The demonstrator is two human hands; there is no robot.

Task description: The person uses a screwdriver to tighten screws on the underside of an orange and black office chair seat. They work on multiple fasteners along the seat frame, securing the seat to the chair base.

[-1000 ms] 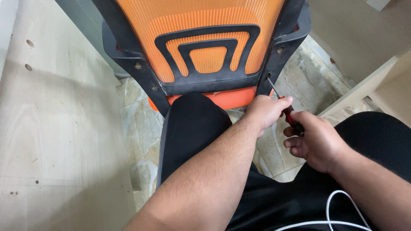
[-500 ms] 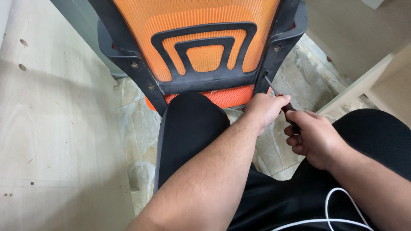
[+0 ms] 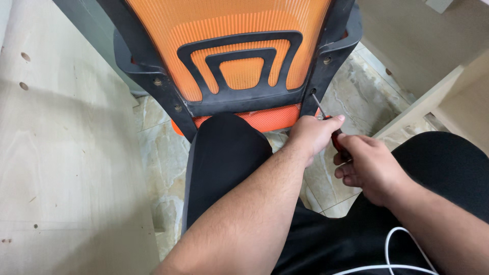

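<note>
An orange mesh chair back with a black frame stands in front of my knees. A red-handled screwdriver points up-left, its metal tip at a screw hole low on the frame's right post. My left hand pinches the shaft near the handle's front. My right hand is wrapped around the handle from behind. The two hands almost touch. Most of the handle is hidden by my fingers.
A pale plywood panel with small holes fills the left side. Another light wooden board lies at the right on the marbled tile floor. My black-clad legs and a white cable are at the bottom.
The view has shifted slightly. Both hands and the screwdriver stay at the right post of the frame, with the tip still at the lower hole.
</note>
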